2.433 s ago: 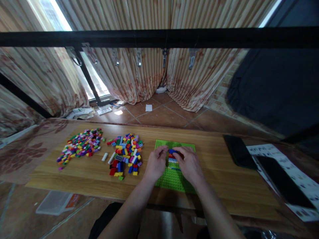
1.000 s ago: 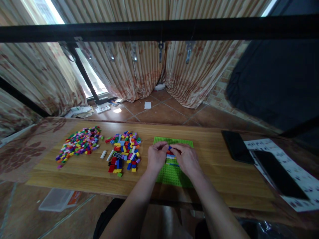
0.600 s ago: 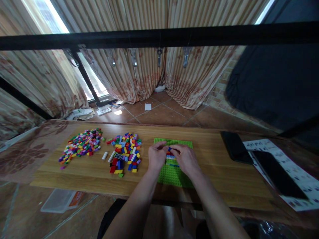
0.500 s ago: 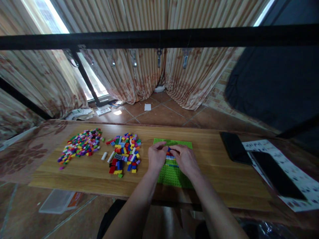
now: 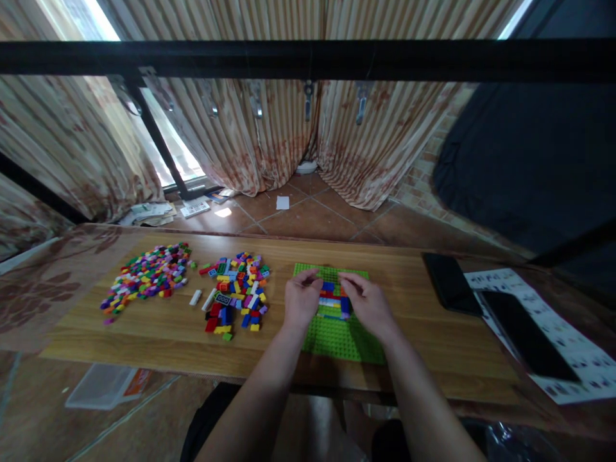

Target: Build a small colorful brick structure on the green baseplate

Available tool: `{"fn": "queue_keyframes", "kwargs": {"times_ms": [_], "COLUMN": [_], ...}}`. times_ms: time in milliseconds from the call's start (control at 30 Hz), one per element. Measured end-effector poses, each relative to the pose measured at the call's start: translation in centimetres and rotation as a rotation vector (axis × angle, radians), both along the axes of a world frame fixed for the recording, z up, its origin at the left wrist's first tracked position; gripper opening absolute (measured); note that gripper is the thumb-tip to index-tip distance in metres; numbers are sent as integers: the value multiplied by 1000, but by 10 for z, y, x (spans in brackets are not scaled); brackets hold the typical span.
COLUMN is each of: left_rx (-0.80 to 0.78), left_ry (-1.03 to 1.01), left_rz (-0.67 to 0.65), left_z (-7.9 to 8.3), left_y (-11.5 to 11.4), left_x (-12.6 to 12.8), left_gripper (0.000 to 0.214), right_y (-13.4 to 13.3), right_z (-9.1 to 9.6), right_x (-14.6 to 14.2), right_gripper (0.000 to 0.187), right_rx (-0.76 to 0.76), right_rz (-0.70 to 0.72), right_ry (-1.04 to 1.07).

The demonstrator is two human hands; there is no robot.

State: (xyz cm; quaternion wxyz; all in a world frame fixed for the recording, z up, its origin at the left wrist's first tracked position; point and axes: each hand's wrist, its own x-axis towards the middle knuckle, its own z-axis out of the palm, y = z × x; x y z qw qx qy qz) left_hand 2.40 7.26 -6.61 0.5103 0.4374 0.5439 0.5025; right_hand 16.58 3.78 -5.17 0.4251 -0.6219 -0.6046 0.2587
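Observation:
A green studded baseplate (image 5: 339, 343) lies on the wooden table. On its upper part sits a flat build of toy bricks (image 5: 330, 299), with blue, red, white and light blue rows and a blue piece at the right side. My left hand (image 5: 301, 300) is at the build's left edge, thumb and fingers slightly apart, with no brick visible in them. On the other side, my right hand (image 5: 366, 300) hovers by the upper right corner of the build, its fingers loosely bent and parted. The palms hide the baseplate's side edges.
Left of the baseplate lies a pile of larger bricks (image 5: 238, 292); farther left is a heap of small bricks (image 5: 149, 273). A black phone (image 5: 450, 282), a second dark device (image 5: 527, 333) and a printed sheet (image 5: 568, 385) lie at the right. A black bar (image 5: 308, 61) crosses above.
My hands have drawn apart from their meeting point over the bricks, the right one moving right. The blue and red rows between them now show. The whole view has shifted slightly.

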Motion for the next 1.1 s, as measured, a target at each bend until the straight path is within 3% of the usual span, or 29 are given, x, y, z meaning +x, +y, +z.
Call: {"fn": "queue_keyframes", "kwargs": {"times_ms": [667,900,1100], "left_rx": [87,86,24], "left_ry": [166,87,19], "left_rz": [-31,-77,-28], "left_z": [1,-1,5], "left_y": [2,-1,-3], "left_x": [-4,-4,-12], "left_gripper": [23,27,29], "right_y": [8,6,5], "right_z": [-6,-6,-7], "right_x": [-13,-11,-6], "right_gripper": [25,31,43], "right_rx": [-18,-24,-73], "right_rz": [11,52,-22], "right_ry": [17,15,67]}}
